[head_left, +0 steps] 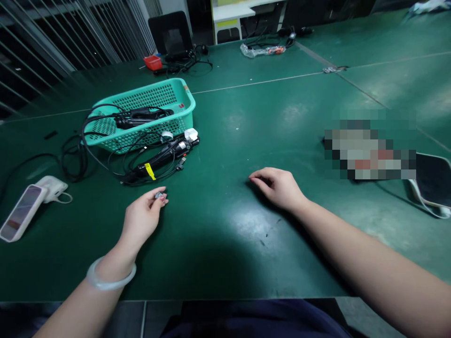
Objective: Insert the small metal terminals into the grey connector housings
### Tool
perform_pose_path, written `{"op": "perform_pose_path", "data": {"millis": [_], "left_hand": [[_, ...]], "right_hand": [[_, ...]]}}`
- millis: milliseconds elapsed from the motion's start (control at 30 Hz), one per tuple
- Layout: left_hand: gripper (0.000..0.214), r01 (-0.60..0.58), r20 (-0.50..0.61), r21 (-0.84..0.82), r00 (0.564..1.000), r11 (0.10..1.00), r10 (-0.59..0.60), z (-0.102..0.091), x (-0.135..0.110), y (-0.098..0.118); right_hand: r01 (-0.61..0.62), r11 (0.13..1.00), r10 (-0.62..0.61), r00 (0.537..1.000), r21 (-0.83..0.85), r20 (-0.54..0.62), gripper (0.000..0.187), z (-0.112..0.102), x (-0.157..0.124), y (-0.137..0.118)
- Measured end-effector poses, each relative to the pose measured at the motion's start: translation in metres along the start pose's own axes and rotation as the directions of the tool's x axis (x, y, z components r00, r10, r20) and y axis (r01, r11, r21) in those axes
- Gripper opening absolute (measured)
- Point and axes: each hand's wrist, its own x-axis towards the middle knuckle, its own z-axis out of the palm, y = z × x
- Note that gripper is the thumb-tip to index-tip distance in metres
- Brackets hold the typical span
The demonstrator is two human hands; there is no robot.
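Observation:
My left hand hovers low over the green table, its fingertips pinched on a small grey piece. Just beyond it lies a black handheld tool with a yellow label, a white plug and tangled black cables. My right hand rests on the table near the middle, fingers curled loosely downward, and I cannot make out anything under them. A teal plastic basket stands behind the tool with another black corded device inside.
A white phone on a white power bank lies at the far left. A dark tablet sits at the right edge beside a blurred patch. At the back are a small red tray, a black case, cables and a plastic bag.

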Motion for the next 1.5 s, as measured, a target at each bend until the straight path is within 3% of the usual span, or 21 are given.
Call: {"op": "perform_pose_path", "data": {"millis": [67, 167, 267, 567, 667, 833, 900, 1000, 1100, 1200, 1333, 1500], "left_hand": [[0.034, -0.198, 0.026, 0.306, 0.979, 0.931, 0.2, -0.001, 0.0, 0.001], [0.035, -0.406, 0.152, 0.48, 0.912, 0.778, 0.382, 0.004, 0.001, 0.002], [0.036, -0.45, 0.177, 0.499, 0.889, 0.74, 0.422, 0.011, 0.003, -0.001], [0.028, -0.479, 0.148, 0.386, 0.876, 0.788, 0.46, 0.013, 0.007, -0.004], [0.027, -0.411, 0.131, 0.355, 0.911, 0.84, 0.39, 0.01, 0.005, -0.003], [0.032, -0.173, 0.072, 0.178, 0.984, 0.969, 0.162, 0.012, 0.005, 0.0], [0.032, -0.131, 0.049, 0.063, 0.991, 0.989, 0.128, 0.025, 0.007, 0.008], [0.028, -0.2, 0.082, -0.115, 0.974, 0.973, 0.21, 0.058, 0.008, 0.033], [0.025, -0.196, 0.189, -0.364, 0.942, 0.91, 0.278, 0.098, 0.004, 0.069], [0.023, 0.0, 0.292, -0.647, 0.924, 0.763, 0.248, 0.126, -0.001, 0.098], [0.017, 0.145, 0.28, -0.839, 0.941, 0.524, 0.189, 0.13, -0.004, 0.109], [0.012, 0.305, 0.363, -0.875, 0.927, 0.376, 0.093, 0.123, 0.002, 0.1]], "right_hand": [[-0.008, 1.0, 0.008, 1.0, 0.012, 0.013, 0.02, -0.002, 0.0, 0.003], [-0.038, 0.999, 0.037, 0.999, 0.022, 0.025, 0.02, -0.006, 0.001, 0.008], [-0.065, 0.998, 0.064, 0.998, 0.026, 0.022, 0.02, -0.008, 0.001, 0.013], [-0.052, 0.998, 0.049, 0.997, 0.042, 0.062, 0.021, -0.009, 0.002, 0.011], [-0.058, 0.997, 0.055, 0.997, 0.047, 0.061, 0.021, -0.009, 0.002, 0.011], [-0.071, 0.996, 0.066, 0.995, 0.059, 0.081, 0.021, -0.009, 0.002, 0.009], [-0.068, 0.996, 0.061, 0.993, 0.065, 0.1, 0.021, -0.009, 0.002, 0.007], [-0.06, 0.996, 0.049, 0.988, 0.071, 0.15, 0.021, -0.008, 0.001, 0.005], [-0.051, 0.996, 0.036, 0.979, 0.072, 0.202, 0.021, -0.007, 0.0, 0.005], [-0.024, 0.997, 0.006, 0.972, 0.074, 0.235, 0.019, -0.006, 0.0, 0.005], [-0.006, 0.999, -0.006, 0.954, 0.042, 0.3, 0.03, -0.005, -0.001, 0.003], [-0.019, 1.0, 0.02, 0.949, -0.005, 0.314, 0.031, -0.004, -0.001, 0.0]]}}
